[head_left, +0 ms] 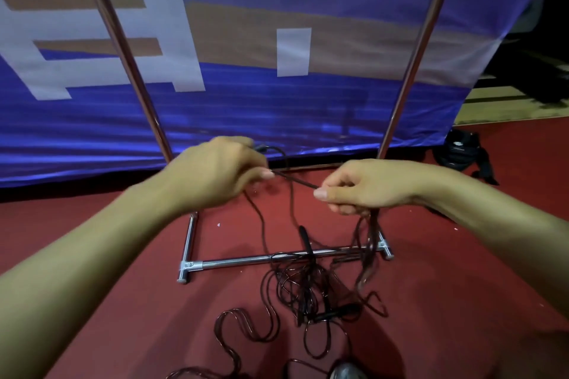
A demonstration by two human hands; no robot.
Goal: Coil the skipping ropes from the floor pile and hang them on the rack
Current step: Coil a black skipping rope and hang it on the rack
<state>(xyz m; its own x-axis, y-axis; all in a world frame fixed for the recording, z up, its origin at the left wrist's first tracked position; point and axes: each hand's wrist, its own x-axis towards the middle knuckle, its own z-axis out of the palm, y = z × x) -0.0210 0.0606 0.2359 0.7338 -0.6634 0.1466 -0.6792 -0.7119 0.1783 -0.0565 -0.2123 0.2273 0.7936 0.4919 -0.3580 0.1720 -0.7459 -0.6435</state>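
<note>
Pinching thin dark cord (294, 180), both hands (215, 175), tangled glossy pile (308, 289), chrome rack (261, 259)

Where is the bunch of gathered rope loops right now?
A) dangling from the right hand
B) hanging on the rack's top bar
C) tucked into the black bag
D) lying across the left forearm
A: the gathered rope loops hang down from the right hand, while the left hand pinches a taut stretch of the same rope.

Both hands up over the rack (278, 258) base: left hand (215, 174) and right hand (366, 186) pinch a taut skipping rope (294, 179). Coiled loops dangle from the right hand. The rope pile (304, 289) sprawls on the floor (462, 271) across the rack's front bar.
</note>
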